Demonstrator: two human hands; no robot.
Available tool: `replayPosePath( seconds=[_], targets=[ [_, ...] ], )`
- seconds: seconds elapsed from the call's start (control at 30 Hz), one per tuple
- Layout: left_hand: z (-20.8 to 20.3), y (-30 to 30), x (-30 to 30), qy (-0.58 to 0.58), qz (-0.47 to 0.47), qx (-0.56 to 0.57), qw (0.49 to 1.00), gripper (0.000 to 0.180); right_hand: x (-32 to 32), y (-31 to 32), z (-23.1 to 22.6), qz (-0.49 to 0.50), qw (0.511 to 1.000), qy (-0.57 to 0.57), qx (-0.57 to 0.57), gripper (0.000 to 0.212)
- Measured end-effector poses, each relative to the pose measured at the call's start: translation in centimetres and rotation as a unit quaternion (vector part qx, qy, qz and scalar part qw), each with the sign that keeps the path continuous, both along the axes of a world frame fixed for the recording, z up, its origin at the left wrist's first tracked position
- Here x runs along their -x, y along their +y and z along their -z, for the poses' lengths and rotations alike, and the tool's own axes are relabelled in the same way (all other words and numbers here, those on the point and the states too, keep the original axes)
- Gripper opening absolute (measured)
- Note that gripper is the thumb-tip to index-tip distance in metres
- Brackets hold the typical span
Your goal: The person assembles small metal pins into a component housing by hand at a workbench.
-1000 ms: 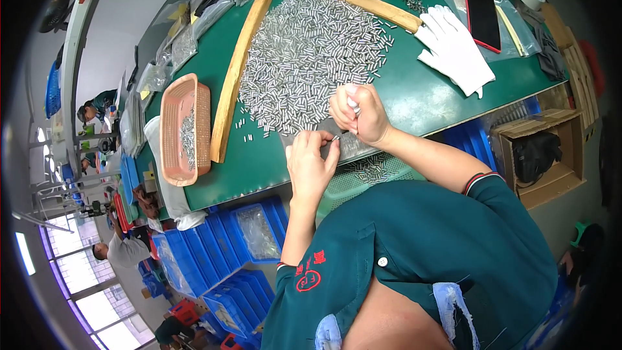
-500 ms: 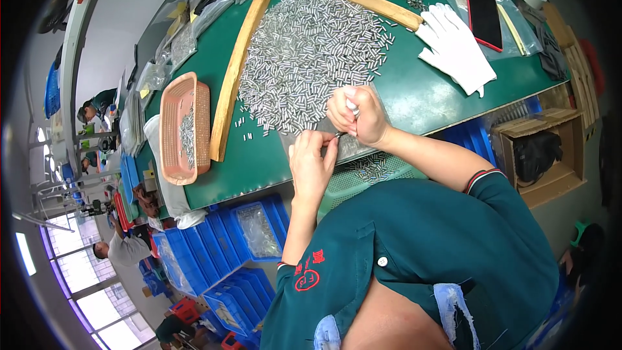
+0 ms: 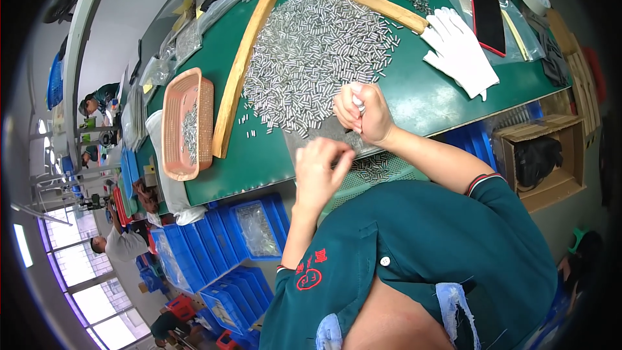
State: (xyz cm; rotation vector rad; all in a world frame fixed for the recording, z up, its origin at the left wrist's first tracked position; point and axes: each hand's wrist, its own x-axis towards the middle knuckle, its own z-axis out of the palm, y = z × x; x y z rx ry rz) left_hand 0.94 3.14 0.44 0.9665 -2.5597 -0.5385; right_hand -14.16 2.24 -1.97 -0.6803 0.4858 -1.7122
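Observation:
My right hand [image 3: 370, 113] is closed around a small tool with a white handle [image 3: 357, 100] and a dark lower end, at the near edge of a grey sheet [image 3: 301, 146]. My left hand [image 3: 319, 172] is nearer to me, just left of the tool and apart from it. Its fingers are curled, with thumb and forefinger slightly apart; they are somewhat blurred and I see nothing between them. Beyond both hands spreads a large heap of short metal pins [image 3: 311, 58]. Below them, a green perforated basket [image 3: 346, 196] holds more pins, partly hidden by my hand and body.
Wooden bars [image 3: 243, 74] flank the heap on the green table [image 3: 414, 94]. A pink basket [image 3: 170, 133] with pins stands left. White gloves [image 3: 460, 58] and a red-edged phone [image 3: 487, 23] lie right. Blue bins [image 3: 214, 240] stand below left, an open cardboard box [image 3: 560, 175] right.
My left hand has drawn back from the tool's tip toward me, its thumb and forefinger parting from the small piece there. My right hand keeps its grip on the tool. The view has shifted slightly.

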Motion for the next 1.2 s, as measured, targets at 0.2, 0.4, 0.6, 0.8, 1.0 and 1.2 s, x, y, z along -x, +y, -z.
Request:
replayPosePath(
  seconds=[0.2, 0.4, 0.6, 0.8, 1.0, 1.2],
  targets=[
    [1.4, -2.1, 0.1, -0.068, -0.224, 0.116, 0.965, 0.019, 0.0, 0.1, -0.1, 0.000, 1.000, 0.006, -0.002, 0.042],
    [1.8, -2.0, 0.4, -0.054, -0.181, 0.065, 0.980, 0.019, 0.1, 0.1, 0.0, 0.000, 1.000, 0.003, 0.007, 0.042],
    [1.9, -1.0, 0.9, -0.004, -0.108, 0.014, 0.994, 0.015, 0.1, 0.0, 0.0, -0.005, 1.000, -0.002, 0.010, 0.042],
    [1.9, -0.6, 0.7, 0.009, -0.123, -0.001, 0.992, 0.014, 0.1, 0.1, -0.2, -0.006, 1.000, -0.012, 0.001, 0.042],
    [2.4, -0.7, 0.5, 0.010, -0.119, 0.016, 0.993, 0.012, 0.1, 0.2, -0.2, -0.008, 1.000, -0.004, -0.002, 0.042],
    [2.4, -0.6, 0.7, 0.017, -0.122, 0.010, 0.992, 0.010, 0.1, 0.2, -0.3, -0.014, 1.000, -0.010, -0.004, 0.042]
  ],
)
